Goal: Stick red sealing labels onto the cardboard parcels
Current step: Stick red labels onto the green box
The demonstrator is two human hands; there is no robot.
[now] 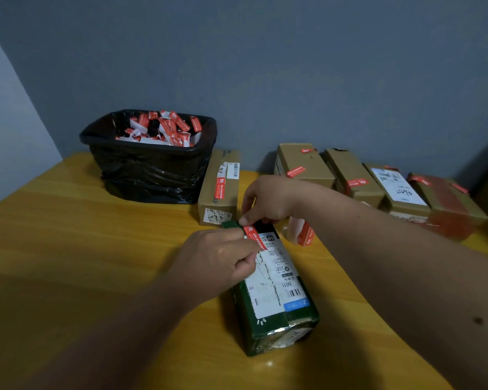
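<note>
A dark green parcel (276, 311) with a white shipping label lies lengthwise on the yellow table (68, 249) in front of me. A red sealing label (256, 237) lies slanted across its far end. My left hand (217, 260) pinches the label's near end against the parcel top. My right hand (268, 199) reaches over from the right and pinches the label's far end at the parcel's far edge. Under my right wrist lies a roll of red labels (300, 230) on white backing.
A bin lined with a black bag (150, 164), holding several crumpled red and white backing strips, stands at the back left. One brown parcel (220, 187) with a red label lies beside it. Several labelled brown parcels (378, 181) line the back right along the wall.
</note>
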